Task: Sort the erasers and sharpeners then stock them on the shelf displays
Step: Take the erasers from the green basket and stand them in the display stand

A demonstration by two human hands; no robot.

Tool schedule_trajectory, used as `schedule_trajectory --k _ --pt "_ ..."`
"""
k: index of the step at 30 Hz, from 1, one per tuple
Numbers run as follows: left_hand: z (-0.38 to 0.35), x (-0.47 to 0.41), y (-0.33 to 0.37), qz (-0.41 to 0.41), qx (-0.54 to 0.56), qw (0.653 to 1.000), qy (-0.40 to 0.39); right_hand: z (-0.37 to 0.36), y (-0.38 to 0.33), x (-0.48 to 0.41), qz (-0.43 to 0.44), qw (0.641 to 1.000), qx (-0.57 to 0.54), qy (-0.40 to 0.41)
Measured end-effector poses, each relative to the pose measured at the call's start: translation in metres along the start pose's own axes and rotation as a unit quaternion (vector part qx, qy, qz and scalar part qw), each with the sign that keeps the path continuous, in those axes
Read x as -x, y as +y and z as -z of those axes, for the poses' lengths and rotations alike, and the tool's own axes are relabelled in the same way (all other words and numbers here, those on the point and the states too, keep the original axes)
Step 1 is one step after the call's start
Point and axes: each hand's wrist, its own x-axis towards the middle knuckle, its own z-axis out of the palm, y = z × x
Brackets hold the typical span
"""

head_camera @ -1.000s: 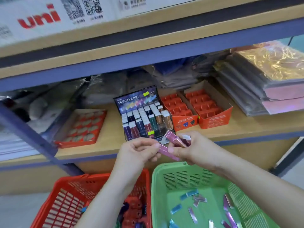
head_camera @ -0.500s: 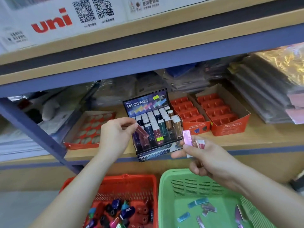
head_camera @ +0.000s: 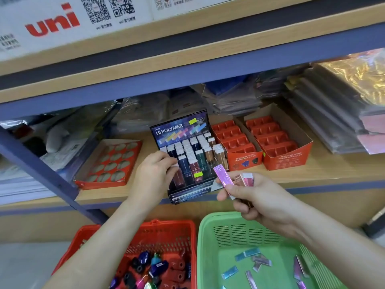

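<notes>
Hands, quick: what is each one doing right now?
Left hand: fingers closed on an eraser at the display box.
Right hand: holding several erasers.

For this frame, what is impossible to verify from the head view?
- Whether the left hand holds an eraser: its fingertips sit on the Hi-Polymer display box and cover that slot.
- How many erasers the right hand grips: the fingers hide all but a pink eraser and two ends.
- Contents of the red basket and green basket: cut off by the bottom edge.
- Small print on the orange sharpener boxes: too small.
</notes>
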Motion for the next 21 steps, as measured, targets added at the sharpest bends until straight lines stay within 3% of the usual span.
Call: schedule_trajectory --k 3,5,8,11,14,16,21 --pt "0.003 0.000 0.005 0.022 0.011 1.000 0.015 0.001 -0.002 0.000 0.026 0.999 0.023 0.004" --pt "0.014 0.000 0.023 0.088 0.104 0.990 0.034 0.001 -0.002 -0.001 0.038 0.998 0.041 0.013" --pt "0.029 0.006 0.063 0.122 0.297 0.947 -0.007 -0.001 -0.002 -0.003 0.065 0.995 0.067 0.028" --pt "0.027 0.020 0.088 0.098 0.350 0.931 -0.047 -0.003 -0.002 -0.004 0.079 0.995 0.042 0.046" --pt "0.023 0.027 0.094 0.195 0.437 0.876 -0.059 -0.003 0.001 -0.004 0.069 0.997 0.016 0.042" --pt "0.022 0.029 0.093 0.217 0.459 0.858 -0.072 -0.004 0.004 -0.003 0.065 0.997 0.030 0.032" --pt "0.027 0.031 0.084 0.208 0.437 0.865 -0.130 -0.008 0.003 -0.005 0.106 0.981 0.161 0.030"
